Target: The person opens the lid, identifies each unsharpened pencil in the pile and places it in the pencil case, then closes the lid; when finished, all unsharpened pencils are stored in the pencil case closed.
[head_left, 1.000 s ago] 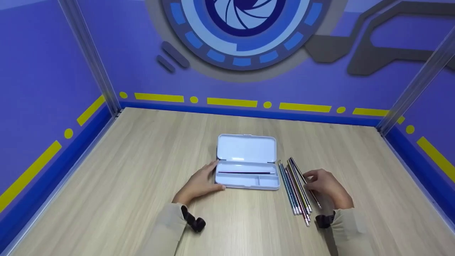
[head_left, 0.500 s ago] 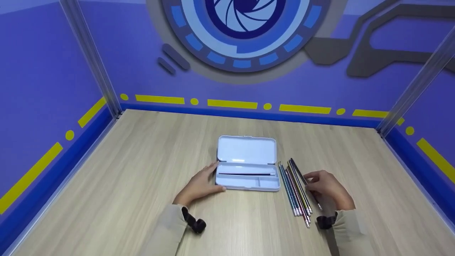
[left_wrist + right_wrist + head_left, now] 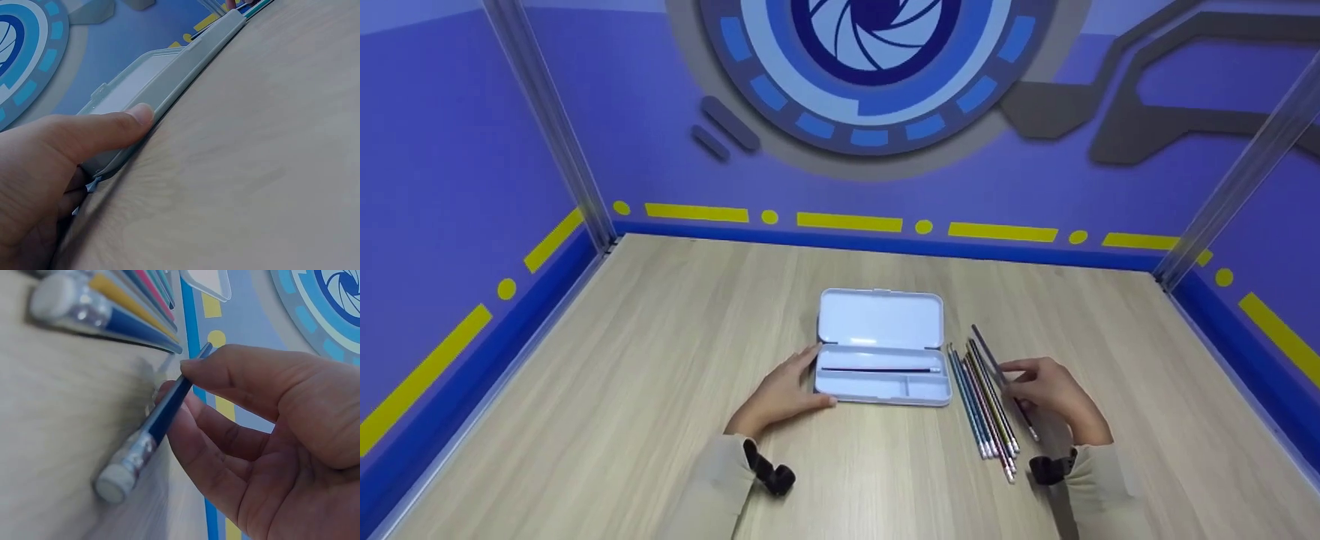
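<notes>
A white pencil case (image 3: 880, 352) lies open on the wooden table, its lid (image 3: 880, 319) flat behind the tray, one dark pencil (image 3: 877, 369) inside. My left hand (image 3: 780, 390) rests against the case's left end (image 3: 163, 95), thumb (image 3: 107, 132) along its front edge. To the right of the case lie several coloured pencils (image 3: 982, 401) side by side. My right hand (image 3: 1054, 397) pinches a dark blue pencil (image 3: 997, 371) with an eraser end (image 3: 115, 481), its tip lifted off the table beside the row (image 3: 107, 304).
The wooden table (image 3: 660, 360) is walled in by purple panels with yellow stripes (image 3: 847, 221) on three sides. Metal posts (image 3: 547, 120) stand at the back corners. Black wrist straps (image 3: 769, 472) sit on both beige sleeves.
My right hand has raised the dark blue pencil, so its far tip now stands above the row. The left hand and the case stay put.
</notes>
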Tool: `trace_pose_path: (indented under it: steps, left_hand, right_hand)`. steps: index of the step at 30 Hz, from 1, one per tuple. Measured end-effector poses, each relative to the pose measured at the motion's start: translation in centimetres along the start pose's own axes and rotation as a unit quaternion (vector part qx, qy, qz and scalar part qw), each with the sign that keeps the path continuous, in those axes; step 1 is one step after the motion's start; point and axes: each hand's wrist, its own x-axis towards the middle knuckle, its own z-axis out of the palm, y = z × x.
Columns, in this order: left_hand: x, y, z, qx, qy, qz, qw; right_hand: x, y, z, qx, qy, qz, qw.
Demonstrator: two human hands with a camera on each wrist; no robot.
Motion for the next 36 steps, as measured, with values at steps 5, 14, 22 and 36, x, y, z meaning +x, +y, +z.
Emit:
trace_pose_path:
  steps: [5,14,22,36]
  left_hand:
    - [0.0,0.1,0.0,-0.002,0.001,0.000,1.0000]
    - [0.4,0.1,0.2,0.003,-0.004,-0.003,1.0000]
    - [0.2,-0.3,0.0,-0.003,-0.008,-0.008,0.9999]
    - [0.0,-0.2,0.0,-0.002,-0.005,0.000,1.0000]
  right_hand:
    - [0.0,-0.3,-0.3,0.001,0.000,-0.003,1.000]
    - [0.1,-1.4,-0.7,-0.017,0.013,0.001,1.000]
    - [1.1,-3.6,-0.5,-0.030,0.015,-0.041,0.999]
    - [3.6,-7.1,1.6,-0.091,-0.004,-0.126,0.988]
